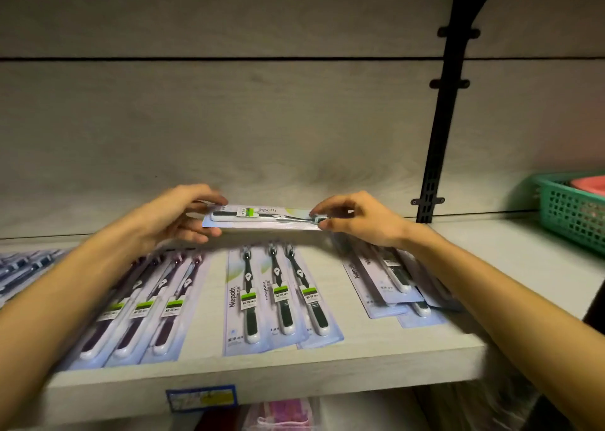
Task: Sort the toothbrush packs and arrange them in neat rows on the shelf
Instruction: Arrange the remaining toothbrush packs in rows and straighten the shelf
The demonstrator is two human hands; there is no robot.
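Note:
I hold one toothbrush pack (262, 217) sideways above the shelf (294, 368), near the back wall. My left hand (176, 214) pinches its left end and my right hand (357, 217) pinches its right end. Below lie three groups of packs: a dark purple row (144, 306) at left, a black-handled row (281, 299) in the middle, and a loose overlapping pile (396, 283) at right, partly under my right forearm.
More blue packs (23, 267) lie at the far left edge. A green plastic basket (573, 214) stands on the shelf at far right, behind a black bracket upright (435, 155). A blue price label (201, 398) sits on the shelf's front edge, pink goods below.

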